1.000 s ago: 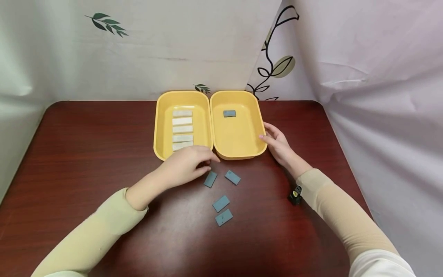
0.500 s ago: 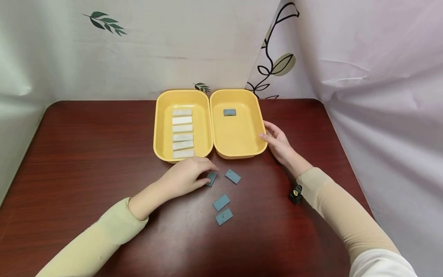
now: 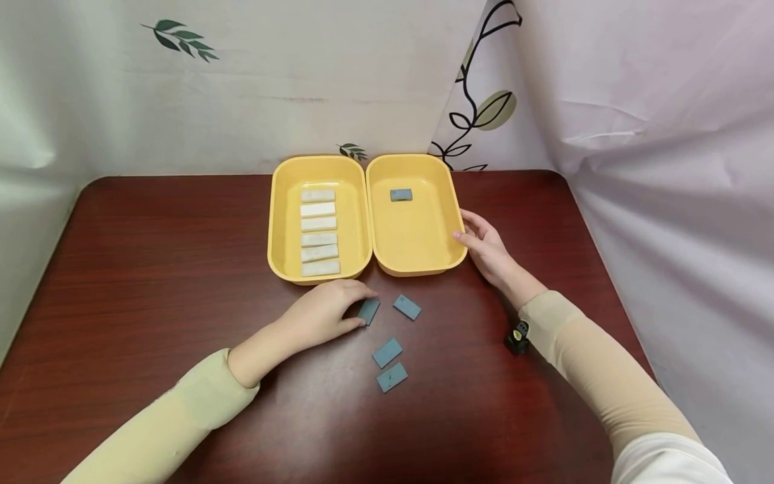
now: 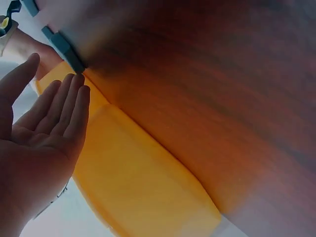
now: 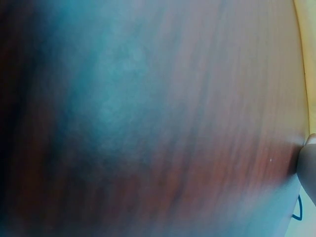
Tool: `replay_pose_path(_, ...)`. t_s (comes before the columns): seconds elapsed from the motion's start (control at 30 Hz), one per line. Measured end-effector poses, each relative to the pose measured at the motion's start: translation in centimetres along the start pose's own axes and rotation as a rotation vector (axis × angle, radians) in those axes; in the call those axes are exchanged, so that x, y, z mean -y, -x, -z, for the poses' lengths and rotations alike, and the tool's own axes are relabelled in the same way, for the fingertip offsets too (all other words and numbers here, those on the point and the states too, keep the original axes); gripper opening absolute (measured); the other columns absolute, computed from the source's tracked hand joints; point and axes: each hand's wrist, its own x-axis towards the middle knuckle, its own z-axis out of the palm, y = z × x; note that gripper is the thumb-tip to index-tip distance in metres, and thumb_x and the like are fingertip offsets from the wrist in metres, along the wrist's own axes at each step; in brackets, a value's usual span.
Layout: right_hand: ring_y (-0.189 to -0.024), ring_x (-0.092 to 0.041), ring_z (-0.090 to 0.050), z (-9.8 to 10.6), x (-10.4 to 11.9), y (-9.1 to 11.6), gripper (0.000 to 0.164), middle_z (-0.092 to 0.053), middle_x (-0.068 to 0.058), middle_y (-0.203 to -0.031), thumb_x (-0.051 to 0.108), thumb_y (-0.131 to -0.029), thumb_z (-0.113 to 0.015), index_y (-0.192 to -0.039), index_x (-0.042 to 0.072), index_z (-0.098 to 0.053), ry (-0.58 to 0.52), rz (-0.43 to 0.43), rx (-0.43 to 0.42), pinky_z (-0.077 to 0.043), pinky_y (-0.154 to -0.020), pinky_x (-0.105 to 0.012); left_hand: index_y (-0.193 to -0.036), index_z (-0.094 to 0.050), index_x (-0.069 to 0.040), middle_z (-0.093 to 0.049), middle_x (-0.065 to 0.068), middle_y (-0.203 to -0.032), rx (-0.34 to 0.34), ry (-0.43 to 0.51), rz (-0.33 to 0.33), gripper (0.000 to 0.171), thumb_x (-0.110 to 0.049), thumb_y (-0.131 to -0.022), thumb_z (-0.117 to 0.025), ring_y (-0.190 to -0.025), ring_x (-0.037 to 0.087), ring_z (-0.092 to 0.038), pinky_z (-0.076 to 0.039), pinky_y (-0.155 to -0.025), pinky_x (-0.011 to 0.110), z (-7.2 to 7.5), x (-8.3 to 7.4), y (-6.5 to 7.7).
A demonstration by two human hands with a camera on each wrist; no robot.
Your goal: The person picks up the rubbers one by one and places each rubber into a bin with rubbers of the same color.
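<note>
My left hand [image 3: 329, 310] is at a blue-grey tile [image 3: 369, 312] on the table, thumb tip by its near end and fingertips by its far end. In the left wrist view the left hand [image 4: 47, 126] has its fingers straight and its thumb apart, a blue-grey tile [image 4: 69, 54] just beyond the fingertips. My right hand [image 3: 488, 254] holds the right yellow tray [image 3: 417, 271] by its right side, thumb over the rim and fingers outside. A blue-grey tile [image 3: 401, 195] lies inside that tray. In the right wrist view only a fingertip [image 5: 308, 170] shows.
The left yellow tray [image 3: 273, 222] adjoins the right one and bears a column of several whitish tiles [image 3: 318, 223]. Three other blue-grey tiles lie on the table: one at the right [image 3: 407, 307], two nearer [image 3: 387, 353]. A patterned curtain [image 3: 254, 101] hangs behind the table [image 3: 163, 282].
My left hand has moved down, away from the left tray, to the nearest blue-grey tile, uncovering the lowest whitish tile. My right hand stays on the right tray.
</note>
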Motion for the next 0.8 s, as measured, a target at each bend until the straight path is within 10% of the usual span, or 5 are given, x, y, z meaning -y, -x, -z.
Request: replay_pose_path(0.8, -0.119, -0.003, -0.061, 0.1, -0.27, -0.11, 0.056, -0.064, 0.008, -0.129, -0.008, -0.102, -0.051, -0.157, -0.005, -0.038, -0.02, 0.017, 0.007, -0.054, -0.097, -0.014, -0.128, -0.073, 0.0, -0.073, 0.009, -0.122, 0.001, -0.103, -0.07, 0.041, -0.013, -0.091, -0.085, -0.11, 0.022, -0.071, -0.06, -0.099, 0.04, -0.79, 0.77, -0.42)
